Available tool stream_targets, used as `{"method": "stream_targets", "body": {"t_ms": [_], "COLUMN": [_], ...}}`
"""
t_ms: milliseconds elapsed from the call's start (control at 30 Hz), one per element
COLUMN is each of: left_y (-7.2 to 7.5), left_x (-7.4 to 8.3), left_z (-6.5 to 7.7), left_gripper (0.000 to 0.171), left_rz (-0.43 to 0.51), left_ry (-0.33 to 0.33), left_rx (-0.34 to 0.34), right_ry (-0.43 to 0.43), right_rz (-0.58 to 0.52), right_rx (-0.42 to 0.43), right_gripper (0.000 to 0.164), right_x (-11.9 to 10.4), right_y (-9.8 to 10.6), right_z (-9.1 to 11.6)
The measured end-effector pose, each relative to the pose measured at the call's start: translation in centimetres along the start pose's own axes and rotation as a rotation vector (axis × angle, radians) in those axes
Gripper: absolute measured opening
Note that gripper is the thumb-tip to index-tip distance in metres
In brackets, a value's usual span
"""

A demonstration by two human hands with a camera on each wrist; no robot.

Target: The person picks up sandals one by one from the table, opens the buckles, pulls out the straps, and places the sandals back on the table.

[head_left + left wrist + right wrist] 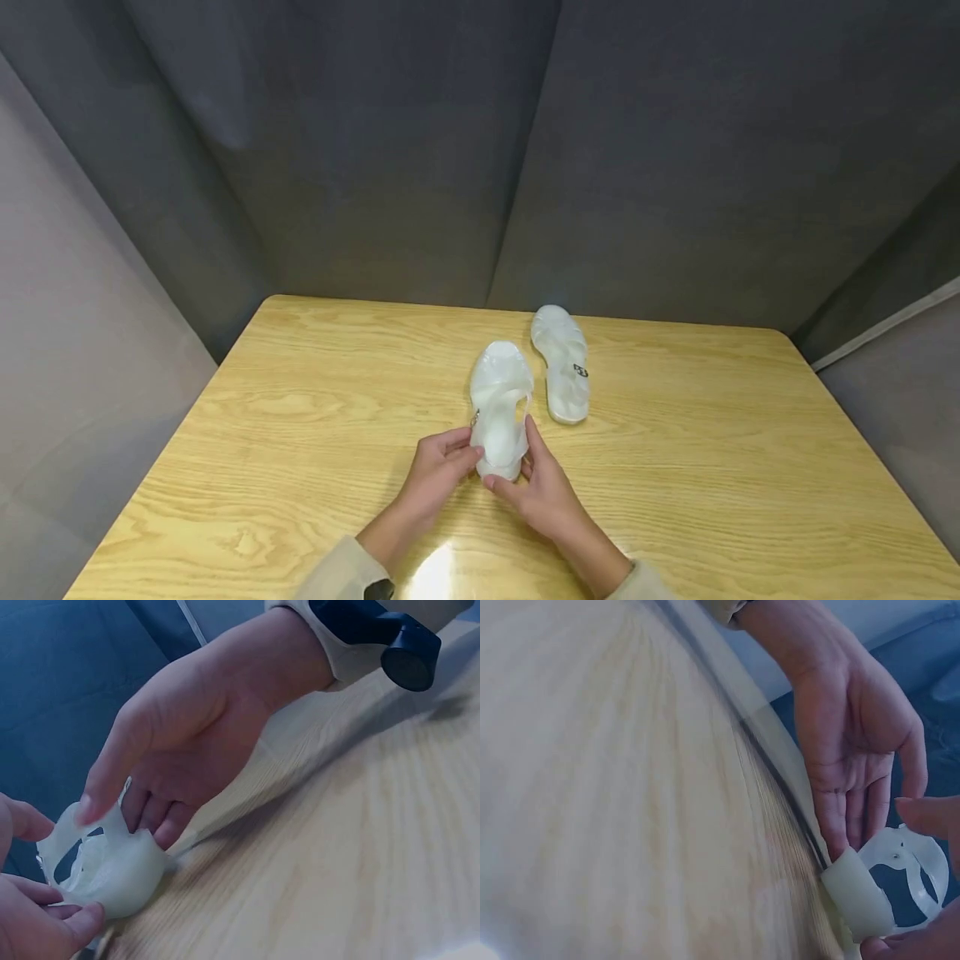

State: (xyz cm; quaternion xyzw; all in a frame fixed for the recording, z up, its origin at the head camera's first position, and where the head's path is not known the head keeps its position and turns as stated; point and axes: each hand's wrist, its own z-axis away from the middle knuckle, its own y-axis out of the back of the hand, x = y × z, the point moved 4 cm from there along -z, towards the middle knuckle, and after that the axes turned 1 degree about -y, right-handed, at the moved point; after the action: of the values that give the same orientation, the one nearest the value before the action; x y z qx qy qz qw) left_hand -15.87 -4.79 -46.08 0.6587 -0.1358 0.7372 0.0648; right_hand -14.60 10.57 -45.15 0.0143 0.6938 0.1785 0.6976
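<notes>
A whitish, translucent sandal [501,375] with a rounded toe and an ankle strap lies toe-away between both hands. My left hand [438,467] grips its left side near the heel, fingertips beside a small metal charm. On the opposite side my right hand [538,493] holds the heel, thumb at its back and fingers along the right side. In the left wrist view, the sandal's heel [139,881] faces the camera, the right hand [187,727] above it. The right wrist view has the left hand [855,735] across from the heel [859,900].
A matching sandal [561,358], bearing a dark mark on its side, lies farther back to the right. Both are on a light wooden table [315,433]. Dark grey curtains [390,167] hang behind the table, with paler panels [75,333] at the sides.
</notes>
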Motion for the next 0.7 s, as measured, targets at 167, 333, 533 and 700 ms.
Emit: {"method": "stream_targets", "body": {"t_ms": [167,333,533,700], "left_y": [-0.3,-0.6,-0.8,-0.6], "left_x": [-0.1,0.0,0.7,1.1], "left_z": [-1.8,-4.0,-6.2,-7.5], "left_gripper": [0.046,0.043,0.042,0.041], "left_rz": [0.022,0.013,-0.021,-0.057], "left_ry": [-0.024,-0.065,-0.054,-0.034], "left_rx": [0.007,0.028,0.064,0.077], "right_ry": [0.046,0.087,0.073,0.058], "right_rz": [0.244,0.427,0.439,0.446], "right_rx": [0.096,0.174,0.195,0.193], "right_gripper": [0.111,0.107,0.099,0.097], "right_x": [0.3,0.3,0.5,0.2], "right_y": [0.2,0.6,1.3,1.5], "right_z": [-1.8,-3.5,-5.8,-7.3]}}
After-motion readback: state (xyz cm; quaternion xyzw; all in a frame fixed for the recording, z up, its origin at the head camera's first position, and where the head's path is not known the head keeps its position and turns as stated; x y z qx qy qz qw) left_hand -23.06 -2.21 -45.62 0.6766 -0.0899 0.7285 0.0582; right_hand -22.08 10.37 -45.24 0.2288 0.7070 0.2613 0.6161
